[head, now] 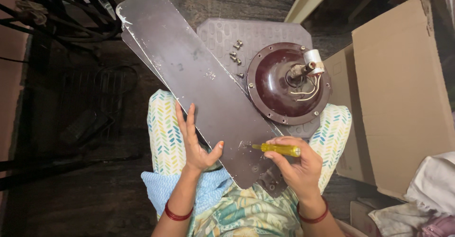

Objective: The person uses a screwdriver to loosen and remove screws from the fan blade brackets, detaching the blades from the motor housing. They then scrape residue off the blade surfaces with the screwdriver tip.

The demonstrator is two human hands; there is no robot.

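1. Head view: right hand [297, 167], lower centre, clenches a yellow screwdriver [277, 148] against a brown fan blade [199, 80].
2. Left hand [195, 139], fingers spread, steadies the blade's edge.
3. Plain brown cardboard box [403, 90] fills the right of the frame.

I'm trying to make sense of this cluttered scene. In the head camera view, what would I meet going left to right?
Black wire guard → open left hand → long brown fan blade → loose silver screws → yellow-handled screwdriver in the right hand → round maroon fan motor → brown cardboard box.
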